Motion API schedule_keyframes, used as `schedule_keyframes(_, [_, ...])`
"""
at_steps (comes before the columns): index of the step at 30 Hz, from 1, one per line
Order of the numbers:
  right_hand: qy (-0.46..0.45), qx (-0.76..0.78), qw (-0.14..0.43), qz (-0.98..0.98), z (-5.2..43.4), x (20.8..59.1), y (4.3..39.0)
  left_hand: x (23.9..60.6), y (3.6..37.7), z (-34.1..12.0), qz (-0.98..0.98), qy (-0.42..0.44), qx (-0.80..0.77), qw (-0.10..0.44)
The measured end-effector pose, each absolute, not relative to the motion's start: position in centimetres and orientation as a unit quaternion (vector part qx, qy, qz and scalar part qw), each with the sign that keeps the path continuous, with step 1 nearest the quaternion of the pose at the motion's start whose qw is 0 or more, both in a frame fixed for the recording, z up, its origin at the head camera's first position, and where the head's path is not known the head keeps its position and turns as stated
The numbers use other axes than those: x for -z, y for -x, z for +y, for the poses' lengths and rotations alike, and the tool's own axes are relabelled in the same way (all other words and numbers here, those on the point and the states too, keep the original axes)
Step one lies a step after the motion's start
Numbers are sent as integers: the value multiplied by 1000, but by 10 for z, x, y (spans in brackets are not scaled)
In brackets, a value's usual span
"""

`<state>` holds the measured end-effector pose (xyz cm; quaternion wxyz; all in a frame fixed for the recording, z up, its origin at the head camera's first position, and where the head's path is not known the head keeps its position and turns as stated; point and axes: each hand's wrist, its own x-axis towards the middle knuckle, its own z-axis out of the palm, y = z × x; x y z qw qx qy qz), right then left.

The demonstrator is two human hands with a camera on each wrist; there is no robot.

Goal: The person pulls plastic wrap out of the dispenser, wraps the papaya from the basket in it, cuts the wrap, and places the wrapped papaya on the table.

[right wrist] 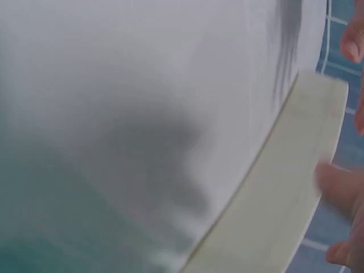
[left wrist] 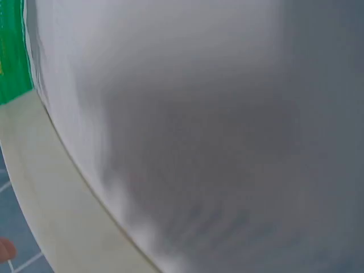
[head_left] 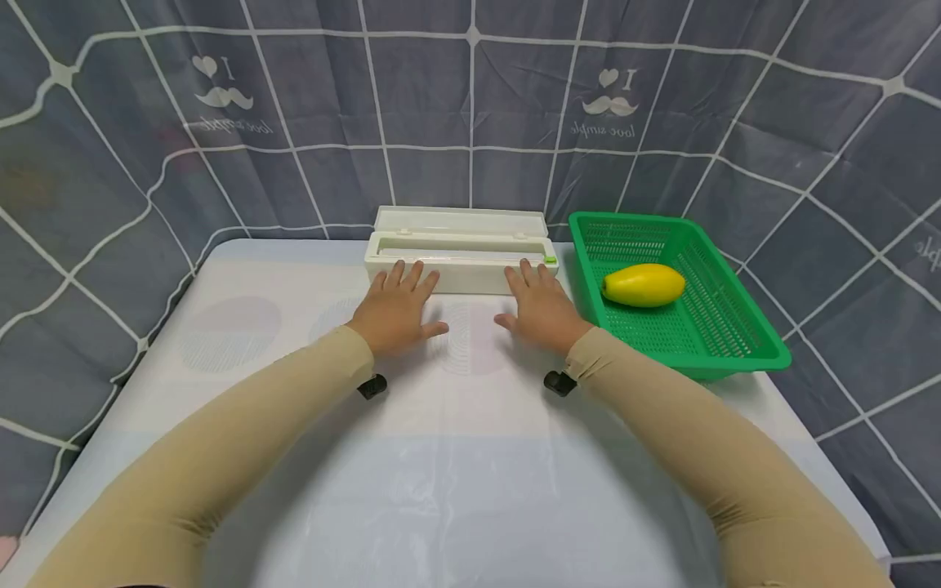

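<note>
I see both hands flat on the desk (head_left: 470,490) at mid-frame, palms down. My left hand (head_left: 397,310) has its grip open, fingers straight, tips touching the front of the white box (head_left: 459,260) and holding nothing. My right hand (head_left: 540,309) lies the same way, its grip open, tips at the box's right end. The box sits just above centre, lid up. Right of it a green basket (head_left: 724,347) holds a mango (head_left: 643,285). Both wrist views are blurred.
</note>
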<state>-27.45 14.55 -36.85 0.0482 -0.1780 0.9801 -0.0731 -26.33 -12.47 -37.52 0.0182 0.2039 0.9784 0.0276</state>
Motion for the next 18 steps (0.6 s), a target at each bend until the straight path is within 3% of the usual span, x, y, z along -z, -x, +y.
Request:
schedule_keyframes(10, [147,72,-11,986,164,341,311,354,304,-162,971,-211,-37,-108])
schedule_keyframes(13, [143,51,-17,988,166,336,320,351,314,-173,974,-195,-47,-105])
schedule_keyframes(18, [135,25,10,990,171,334,330,348,324,-185,980,-173,-78,-54])
